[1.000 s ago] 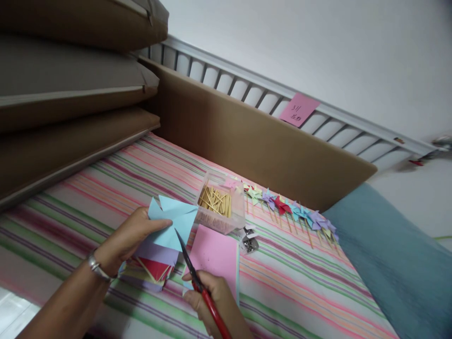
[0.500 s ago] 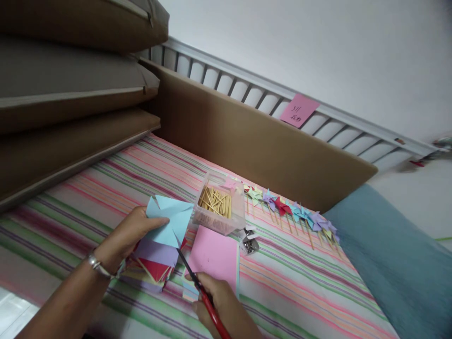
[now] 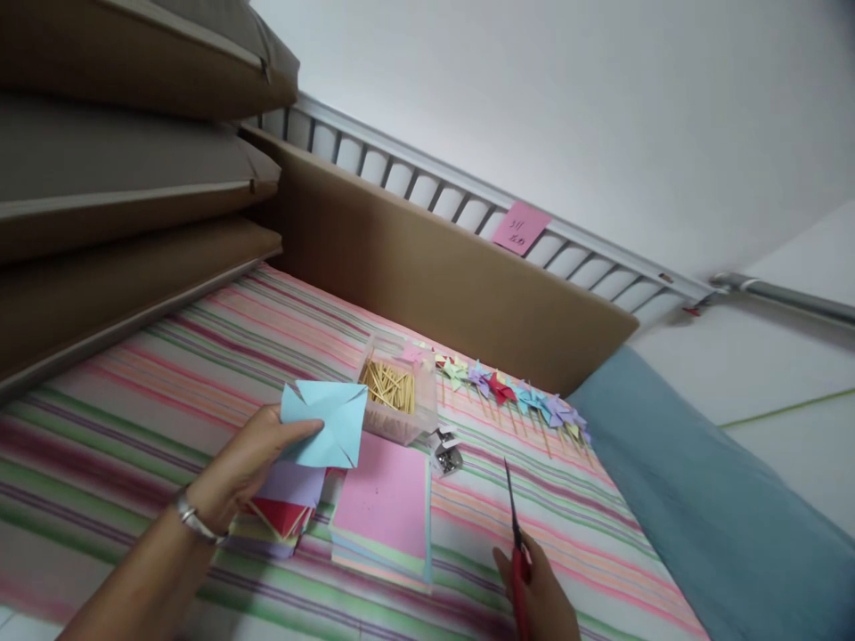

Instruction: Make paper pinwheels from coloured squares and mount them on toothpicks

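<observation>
Scissors (image 3: 515,525) and right hand (image 3: 544,596) have swung away from the lower edge of the blue square (image 3: 337,414) since half a second ago, and they now sit off to the right, past the pink stack (image 3: 384,499), well apart from the left hand (image 3: 257,451). The right hand is wrapped around the red handles, the blades pointing up and away, seemingly together. The left hand pinches the square by its left side, thumb on top, the other fingers mostly hidden beneath; it is held over the loose papers (image 3: 297,485), its right edge overlapping the box (image 3: 391,424) of sticks (image 3: 387,387) in view, though whether they touch is unclear. Slits run in from the corners that show, toward the middle. That thumb probably matters most: pressed hard near a slit, it could crease the paper or lengthen the cut until a corner tears. Too slack a pinch could drop the square onto the papers, and a low sweep of the wrist could push that uneven pile askew. A careless turn of the scissors could snag the cloth (image 3: 567,521), knock the packet (image 3: 446,452) of metal bits, or catch the pinwheels (image 3: 500,389) lying beyond.
</observation>
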Demonstrator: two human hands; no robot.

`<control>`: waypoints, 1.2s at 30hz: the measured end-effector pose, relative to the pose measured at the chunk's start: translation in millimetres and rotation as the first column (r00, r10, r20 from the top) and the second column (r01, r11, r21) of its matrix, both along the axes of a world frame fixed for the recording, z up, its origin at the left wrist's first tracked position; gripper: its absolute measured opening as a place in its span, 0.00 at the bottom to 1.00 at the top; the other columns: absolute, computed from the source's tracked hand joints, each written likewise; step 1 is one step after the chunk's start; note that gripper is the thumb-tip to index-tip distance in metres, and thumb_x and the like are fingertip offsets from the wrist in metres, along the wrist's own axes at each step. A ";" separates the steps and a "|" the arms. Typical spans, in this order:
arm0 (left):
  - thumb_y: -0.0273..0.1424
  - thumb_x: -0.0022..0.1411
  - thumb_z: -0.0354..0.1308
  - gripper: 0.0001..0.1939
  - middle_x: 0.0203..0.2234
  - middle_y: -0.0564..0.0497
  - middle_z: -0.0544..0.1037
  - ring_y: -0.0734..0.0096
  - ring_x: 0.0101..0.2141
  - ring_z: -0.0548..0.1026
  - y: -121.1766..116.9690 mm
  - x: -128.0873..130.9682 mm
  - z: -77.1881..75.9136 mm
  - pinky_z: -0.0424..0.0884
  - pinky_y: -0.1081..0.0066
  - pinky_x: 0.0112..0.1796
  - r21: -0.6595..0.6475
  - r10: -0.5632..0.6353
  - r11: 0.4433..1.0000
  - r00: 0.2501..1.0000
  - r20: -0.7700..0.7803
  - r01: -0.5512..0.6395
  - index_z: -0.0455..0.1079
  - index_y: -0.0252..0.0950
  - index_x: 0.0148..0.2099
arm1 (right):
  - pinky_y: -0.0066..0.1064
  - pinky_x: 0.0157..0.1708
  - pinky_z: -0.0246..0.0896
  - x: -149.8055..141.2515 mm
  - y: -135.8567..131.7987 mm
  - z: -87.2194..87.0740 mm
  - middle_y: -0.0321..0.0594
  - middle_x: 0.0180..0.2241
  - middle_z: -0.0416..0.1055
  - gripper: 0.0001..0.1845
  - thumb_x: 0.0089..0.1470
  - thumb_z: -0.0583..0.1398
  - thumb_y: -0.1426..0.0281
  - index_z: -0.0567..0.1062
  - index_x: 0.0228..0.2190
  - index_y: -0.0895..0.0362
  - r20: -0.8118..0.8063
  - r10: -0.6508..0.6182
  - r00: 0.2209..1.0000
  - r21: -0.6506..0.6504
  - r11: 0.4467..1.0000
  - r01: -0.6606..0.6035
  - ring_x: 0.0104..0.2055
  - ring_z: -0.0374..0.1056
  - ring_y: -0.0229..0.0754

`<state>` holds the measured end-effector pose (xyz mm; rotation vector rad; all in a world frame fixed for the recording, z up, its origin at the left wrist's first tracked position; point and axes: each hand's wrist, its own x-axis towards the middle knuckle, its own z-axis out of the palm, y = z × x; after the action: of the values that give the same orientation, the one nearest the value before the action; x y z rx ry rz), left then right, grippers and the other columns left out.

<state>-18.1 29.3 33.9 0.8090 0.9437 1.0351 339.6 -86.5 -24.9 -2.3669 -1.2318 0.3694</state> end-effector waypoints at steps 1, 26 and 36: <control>0.34 0.44 0.66 0.18 0.29 0.45 0.80 0.60 0.30 0.76 -1.1 1.9 0.7 0.69 0.66 0.34 -0.005 -0.010 1.000 1.000 -0.003 0.010 0.75 0.29 0.38 | 0.36 0.31 0.63 5.1 1.0 -2.6 0.48 0.32 0.76 0.26 0.51 0.51 0.57 0.68 0.48 0.58 0.042 -0.022 0.999 -0.055 0.998 0.024 0.33 0.73 0.52; 0.35 0.46 0.65 0.10 0.23 0.49 0.79 0.69 0.24 0.73 -14.4 45.7 -10.1 0.67 0.74 0.28 -0.043 -0.198 0.979 0.980 -0.014 0.197 0.77 0.35 0.31 | 0.35 0.40 0.64 -135.0 80.4 67.2 0.42 0.36 0.74 0.20 0.46 0.63 0.64 0.71 0.41 0.57 -0.717 0.553 0.424 0.554 0.822 -0.133 0.39 0.70 0.43; 0.39 0.46 0.65 0.13 0.25 0.48 0.80 0.58 0.30 0.74 -16.4 66.5 -23.5 0.69 0.65 0.35 -0.006 -0.245 0.969 0.961 -0.127 0.247 0.78 0.37 0.34 | 0.24 0.21 0.51 -137.1 80.8 64.5 0.28 0.18 0.62 0.09 0.43 0.63 0.66 0.70 0.27 0.58 -0.766 0.471 0.437 0.471 0.875 -0.116 0.20 0.56 0.32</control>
<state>48.4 12.8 10.4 0.9833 0.9191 0.7798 202.5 -5.6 39.6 -1.2512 -1.0337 1.1899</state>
